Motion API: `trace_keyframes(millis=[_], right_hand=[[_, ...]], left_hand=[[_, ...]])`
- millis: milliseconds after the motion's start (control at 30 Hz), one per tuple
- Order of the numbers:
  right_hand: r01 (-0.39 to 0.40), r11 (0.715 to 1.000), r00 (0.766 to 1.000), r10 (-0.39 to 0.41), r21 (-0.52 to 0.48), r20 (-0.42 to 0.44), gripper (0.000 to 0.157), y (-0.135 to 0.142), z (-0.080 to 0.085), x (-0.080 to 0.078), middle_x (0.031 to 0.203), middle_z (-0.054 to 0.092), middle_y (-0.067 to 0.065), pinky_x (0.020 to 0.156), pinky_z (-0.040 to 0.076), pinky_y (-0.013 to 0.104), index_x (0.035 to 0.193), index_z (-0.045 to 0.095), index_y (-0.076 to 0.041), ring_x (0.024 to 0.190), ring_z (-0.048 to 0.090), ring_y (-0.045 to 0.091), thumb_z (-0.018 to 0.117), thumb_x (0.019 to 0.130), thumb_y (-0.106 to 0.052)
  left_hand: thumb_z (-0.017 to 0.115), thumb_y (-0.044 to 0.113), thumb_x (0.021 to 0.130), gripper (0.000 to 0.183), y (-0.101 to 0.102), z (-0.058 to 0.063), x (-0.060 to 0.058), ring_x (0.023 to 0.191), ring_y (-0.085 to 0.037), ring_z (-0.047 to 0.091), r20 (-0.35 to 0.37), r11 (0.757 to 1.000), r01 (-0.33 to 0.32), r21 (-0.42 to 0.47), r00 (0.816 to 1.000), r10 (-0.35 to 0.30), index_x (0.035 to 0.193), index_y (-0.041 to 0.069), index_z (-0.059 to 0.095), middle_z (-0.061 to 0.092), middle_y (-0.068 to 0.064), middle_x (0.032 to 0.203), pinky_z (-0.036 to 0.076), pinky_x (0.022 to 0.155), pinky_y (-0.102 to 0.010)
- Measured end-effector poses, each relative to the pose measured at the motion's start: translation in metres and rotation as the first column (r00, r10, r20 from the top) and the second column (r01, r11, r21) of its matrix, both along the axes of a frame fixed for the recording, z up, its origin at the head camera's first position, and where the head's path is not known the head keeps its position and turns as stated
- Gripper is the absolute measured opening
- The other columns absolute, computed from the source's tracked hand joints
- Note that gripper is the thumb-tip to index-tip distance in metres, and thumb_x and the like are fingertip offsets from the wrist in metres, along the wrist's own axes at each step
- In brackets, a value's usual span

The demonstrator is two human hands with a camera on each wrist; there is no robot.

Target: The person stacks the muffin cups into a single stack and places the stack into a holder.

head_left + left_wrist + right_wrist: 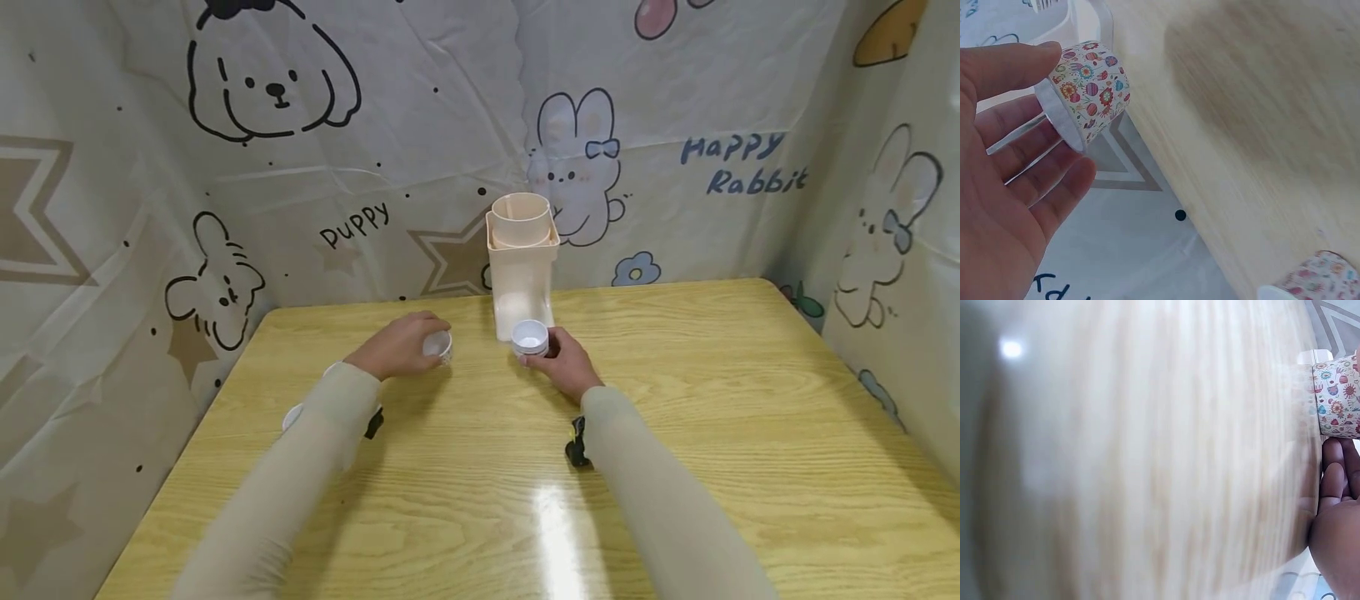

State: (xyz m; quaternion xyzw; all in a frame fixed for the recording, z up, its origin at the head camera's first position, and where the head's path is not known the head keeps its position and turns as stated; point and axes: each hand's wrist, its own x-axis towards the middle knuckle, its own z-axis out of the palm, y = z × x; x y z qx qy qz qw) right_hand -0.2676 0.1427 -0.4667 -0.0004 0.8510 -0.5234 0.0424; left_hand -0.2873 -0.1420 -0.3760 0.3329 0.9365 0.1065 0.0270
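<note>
My left hand (405, 346) holds a small floral-print paper cup (1092, 94) at its white rim, thumb on one side and fingers on the other. In the head view this cup (437, 346) tilts just above the table, left of a beige plastic holder (521, 283). My right hand (566, 362) grips another floral paper cup (1337, 397) from its right side, directly in front of the holder. From above, its white mouth (530, 335) faces up and a second rim seems to show below, perhaps a stacked cup.
Further cups stand at the left, partly hidden by my left forearm; one white rim (292, 416) shows beside the sleeve. A floral cup (1322, 278) also lies at the lower right of the left wrist view. Behind the wooden table (712, 375) hangs a printed cloth (420, 100).
</note>
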Motion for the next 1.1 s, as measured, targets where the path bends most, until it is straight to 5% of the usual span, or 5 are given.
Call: trace_keyframes(millis=[333, 733, 1100], right_hand=[[-0.002, 1.0, 1.0, 0.002, 0.006, -0.003, 0.065, -0.001, -0.002, 0.003, 0.138, 0.055, 0.018, 0.107, 0.044, 0.046, 0.141, 0.045, -0.004, 0.122, 0.054, 0.031, 0.075, 0.089, -0.027], [-0.007, 1.0, 1.0, 0.007, 0.007, -0.013, 0.067, -0.001, 0.001, 0.001, 0.141, 0.053, 0.02, 0.11, 0.043, 0.048, 0.143, 0.043, -0.002, 0.126, 0.053, 0.033, 0.075, 0.089, -0.026], [-0.012, 1.0, 1.0, 0.012, -0.002, -0.019, 0.07, -0.002, -0.001, 0.0, 0.144, 0.052, 0.019, 0.112, 0.042, 0.048, 0.147, 0.04, -0.005, 0.131, 0.052, 0.033, 0.075, 0.089, -0.023]], left_hand=[[0.069, 0.023, 0.087, 0.056, 0.025, 0.008, -0.022, 0.128, -0.032, 0.057, 0.074, 0.998, -0.063, -0.025, 0.995, 0.065, 0.137, 0.002, 0.057, 0.06, -0.016, 0.139, 0.046, 0.109, -0.046], [0.071, 0.027, 0.086, 0.05, 0.055, 0.024, -0.019, 0.115, -0.027, 0.063, 0.037, 0.997, -0.04, -0.06, 0.998, 0.042, 0.132, 0.008, 0.062, 0.065, -0.012, 0.128, 0.05, 0.103, -0.042], [0.073, 0.028, 0.087, 0.053, 0.079, 0.03, -0.023, 0.123, -0.027, 0.059, 0.054, 0.998, -0.039, -0.039, 0.998, 0.041, 0.134, 0.008, 0.061, 0.062, -0.012, 0.135, 0.047, 0.108, -0.042]])
